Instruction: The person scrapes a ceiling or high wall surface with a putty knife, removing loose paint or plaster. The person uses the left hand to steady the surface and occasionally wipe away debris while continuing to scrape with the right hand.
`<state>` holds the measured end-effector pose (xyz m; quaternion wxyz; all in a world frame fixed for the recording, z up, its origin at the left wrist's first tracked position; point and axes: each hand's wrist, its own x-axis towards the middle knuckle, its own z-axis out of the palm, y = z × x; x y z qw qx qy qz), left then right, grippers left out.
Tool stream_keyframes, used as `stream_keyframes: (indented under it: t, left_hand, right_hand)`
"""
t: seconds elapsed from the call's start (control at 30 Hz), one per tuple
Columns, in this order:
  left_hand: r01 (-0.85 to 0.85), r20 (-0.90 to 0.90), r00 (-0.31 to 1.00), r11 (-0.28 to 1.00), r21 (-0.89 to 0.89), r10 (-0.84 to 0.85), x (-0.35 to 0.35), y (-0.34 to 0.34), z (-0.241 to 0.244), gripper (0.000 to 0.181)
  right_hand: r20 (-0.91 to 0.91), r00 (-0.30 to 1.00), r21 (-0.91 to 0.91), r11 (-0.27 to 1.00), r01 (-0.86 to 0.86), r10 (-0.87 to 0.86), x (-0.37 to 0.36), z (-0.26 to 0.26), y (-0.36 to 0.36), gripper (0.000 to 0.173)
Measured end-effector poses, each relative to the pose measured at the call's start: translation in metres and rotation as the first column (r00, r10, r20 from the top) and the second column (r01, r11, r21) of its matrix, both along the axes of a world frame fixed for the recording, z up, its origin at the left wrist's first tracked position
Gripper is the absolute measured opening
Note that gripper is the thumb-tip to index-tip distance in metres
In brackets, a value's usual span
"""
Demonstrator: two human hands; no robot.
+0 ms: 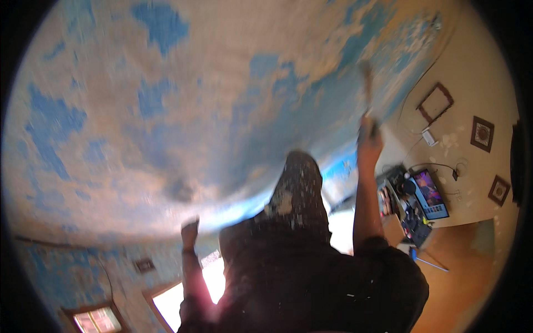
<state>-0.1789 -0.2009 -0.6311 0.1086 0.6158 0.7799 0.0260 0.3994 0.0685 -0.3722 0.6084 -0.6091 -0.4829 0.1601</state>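
Observation:
My right hand (370, 143) is raised and gripped around the handle of a slim hand tool (367, 81), possibly a scraper. Motion blurs its far end, and I cannot tell whether it touches the ceiling (216, 83). Flaking blue and pale beige paint covers that ceiling in patches. Lower on the left, my left hand (190, 233) is held up in shadow near the ceiling's edge; its fingers are not distinct, and no object shows in it. Between the arms is my dark, paint-flecked clothing (297, 208).
A lit monitor (431, 193) stands on the right beside a cluttered desk (410, 216). Square decorations (483, 133) and an empty-looking frame (435, 104) are on the beige wall, with loose cables. Bright windows (98, 320) open in the peeling wall at lower left.

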Motion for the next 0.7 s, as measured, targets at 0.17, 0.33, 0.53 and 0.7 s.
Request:
stream_keyframes:
  t: [0.17, 0.33, 0.53, 0.7]
  left_hand:
    - [-0.273, 0.477, 0.878, 0.857, 0.437, 0.037, 0.130, 0.082, 0.125, 0.037]
    - [-0.350, 0.453, 0.886, 0.786, 0.510, 0.100, 0.164, 0.078, 0.178, 0.024]
    - [-0.239, 0.244, 0.968, 0.501, 0.832, 0.057, 0.161, 0.094, 0.218, 0.016]
    - [-0.194, 0.582, 0.801, 0.857, 0.477, -0.143, 0.200, 0.100, 0.181, 0.020]
  right_hand:
    - [0.102, 0.982, 0.248, 0.951, -0.182, 0.162, -0.057, 0.002, 0.031, 0.032]
    - [0.095, 0.968, 0.066, 0.969, -0.240, 0.233, -0.092, -0.005, 0.013, 0.032]
    - [-0.109, 0.950, 0.540, 0.820, -0.189, 0.291, -0.109, 0.022, 0.029, 0.028]
    - [0.121, 0.891, -0.007, 0.898, -0.440, 0.438, -0.109, -0.042, 0.017, 0.029]
